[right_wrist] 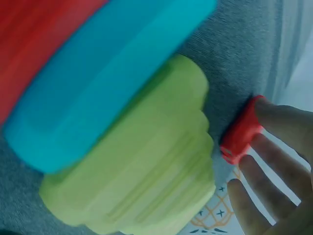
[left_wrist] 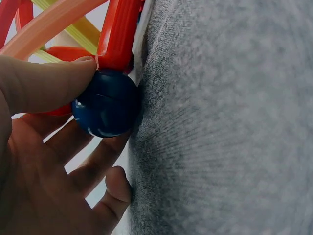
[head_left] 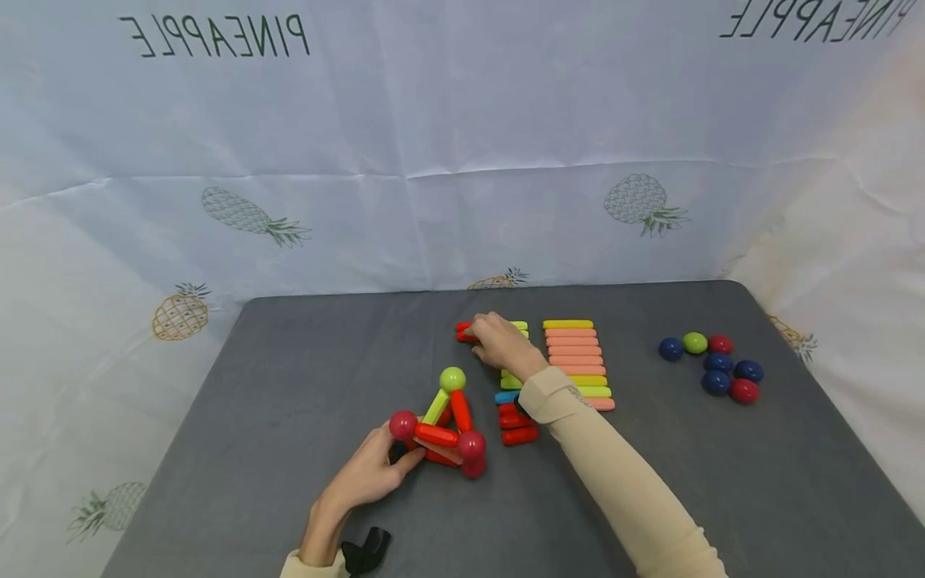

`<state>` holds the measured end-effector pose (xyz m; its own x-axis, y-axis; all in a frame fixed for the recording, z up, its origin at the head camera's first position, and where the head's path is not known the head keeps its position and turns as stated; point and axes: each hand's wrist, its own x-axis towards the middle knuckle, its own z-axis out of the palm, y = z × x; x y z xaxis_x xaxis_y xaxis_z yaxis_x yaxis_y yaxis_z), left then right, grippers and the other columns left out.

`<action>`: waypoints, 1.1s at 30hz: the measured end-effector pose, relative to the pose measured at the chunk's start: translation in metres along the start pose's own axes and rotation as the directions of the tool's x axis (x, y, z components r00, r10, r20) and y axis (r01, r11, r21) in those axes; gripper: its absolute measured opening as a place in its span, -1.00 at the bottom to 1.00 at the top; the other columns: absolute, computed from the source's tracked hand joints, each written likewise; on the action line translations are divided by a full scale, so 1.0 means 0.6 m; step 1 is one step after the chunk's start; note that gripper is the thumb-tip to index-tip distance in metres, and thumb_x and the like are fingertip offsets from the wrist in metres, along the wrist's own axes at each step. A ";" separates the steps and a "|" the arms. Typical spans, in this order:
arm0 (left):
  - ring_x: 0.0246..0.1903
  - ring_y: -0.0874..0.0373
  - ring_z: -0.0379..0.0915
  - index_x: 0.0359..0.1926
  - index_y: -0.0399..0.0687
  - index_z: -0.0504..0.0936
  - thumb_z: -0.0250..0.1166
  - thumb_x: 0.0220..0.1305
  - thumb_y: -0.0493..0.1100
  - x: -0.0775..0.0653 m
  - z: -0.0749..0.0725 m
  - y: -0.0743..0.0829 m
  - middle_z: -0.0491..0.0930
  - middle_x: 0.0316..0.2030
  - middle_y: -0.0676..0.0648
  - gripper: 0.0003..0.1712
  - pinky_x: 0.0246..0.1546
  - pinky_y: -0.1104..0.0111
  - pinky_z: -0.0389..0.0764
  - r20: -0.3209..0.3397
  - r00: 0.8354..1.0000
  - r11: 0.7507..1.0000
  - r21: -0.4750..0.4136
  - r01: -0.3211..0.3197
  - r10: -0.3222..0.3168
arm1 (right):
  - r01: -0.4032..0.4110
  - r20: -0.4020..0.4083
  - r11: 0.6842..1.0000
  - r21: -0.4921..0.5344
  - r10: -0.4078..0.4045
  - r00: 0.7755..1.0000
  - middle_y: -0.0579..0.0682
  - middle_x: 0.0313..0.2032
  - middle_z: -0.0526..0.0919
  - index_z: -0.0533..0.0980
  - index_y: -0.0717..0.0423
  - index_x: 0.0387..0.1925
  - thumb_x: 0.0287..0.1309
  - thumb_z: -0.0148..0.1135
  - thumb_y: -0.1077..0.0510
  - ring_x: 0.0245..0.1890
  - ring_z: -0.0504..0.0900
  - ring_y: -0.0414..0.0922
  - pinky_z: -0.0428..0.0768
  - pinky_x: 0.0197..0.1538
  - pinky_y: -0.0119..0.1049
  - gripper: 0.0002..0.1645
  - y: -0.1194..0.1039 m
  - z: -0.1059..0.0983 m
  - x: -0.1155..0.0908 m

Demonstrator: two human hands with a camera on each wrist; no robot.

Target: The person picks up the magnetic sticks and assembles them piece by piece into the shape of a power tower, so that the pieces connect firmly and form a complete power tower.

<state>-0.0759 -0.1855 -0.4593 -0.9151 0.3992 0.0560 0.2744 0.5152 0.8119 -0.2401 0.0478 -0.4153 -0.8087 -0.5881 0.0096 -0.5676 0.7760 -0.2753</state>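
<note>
My left hand (head_left: 368, 474) holds a frame of magnetic rods and balls low on its left side. Its thumb presses by a dark blue ball (left_wrist: 107, 105), with the other fingers behind that ball. Red balls (head_left: 472, 444), a lime ball (head_left: 452, 379) and red rods (head_left: 437, 435) form the frame's visible top. At the far side of the table, my right hand (head_left: 502, 345) pinches a short red rod (right_wrist: 242, 129) between thumb and fingertips. Beneath that hand lie lime rods (right_wrist: 146, 156), partly hidden, beside a blue rod (right_wrist: 107, 83).
Several thick red rods (head_left: 519, 436) lie nearer on the grey table (head_left: 303, 385). To the right is a column of peach rods (head_left: 574, 351) with yellow and lime ones. Loose blue balls (head_left: 716, 382), red and lime among them, sit farther right. A pineapple-print cloth (head_left: 433, 225) hangs behind.
</note>
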 end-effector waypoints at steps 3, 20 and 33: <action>0.07 0.11 0.59 0.26 -0.09 0.56 0.30 0.39 -0.24 -0.001 -0.003 0.003 0.66 0.12 -0.07 -0.57 0.21 0.18 0.58 0.014 1.000 1.000 -0.002 0.012 -0.012 | -0.003 -0.001 1.000 0.002 0.003 1.000 0.20 -0.10 0.67 0.70 0.24 0.04 0.25 0.38 0.28 -0.16 0.59 0.11 0.65 0.01 -0.11 -0.68 -0.004 0.007 0.003; -0.03 -0.04 0.59 0.38 -0.26 0.39 0.49 0.04 -0.39 0.002 -0.003 0.006 0.59 0.05 -0.20 -0.15 -0.07 0.21 0.72 -0.284 0.956 0.989 0.105 0.108 -0.075 | 0.067 -0.079 0.934 0.350 -0.041 0.996 0.14 -0.07 0.71 0.64 0.24 0.12 0.30 0.34 0.26 -0.11 0.69 0.00 0.70 0.01 -0.20 -0.64 -0.033 -0.022 -0.025; 0.58 -0.36 -0.40 0.57 0.08 -0.69 0.66 -0.10 0.08 -0.007 0.006 0.048 -0.41 0.64 -0.26 0.75 0.34 -0.53 -0.01 -0.102 0.969 0.970 -0.116 0.213 -0.225 | 0.329 -0.035 0.806 0.493 -0.359 0.933 0.00 -0.15 0.74 0.67 0.13 0.12 0.24 0.42 0.21 -0.19 0.65 -0.22 0.67 -0.03 -0.43 -0.60 -0.097 -0.080 -0.087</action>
<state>-0.0630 -0.1697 -0.4383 -0.9785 0.1941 -0.0691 0.0373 0.4966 0.8672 -0.1724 0.0443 -0.3539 -0.5559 -0.8190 0.1418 -0.6470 0.3193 -0.6924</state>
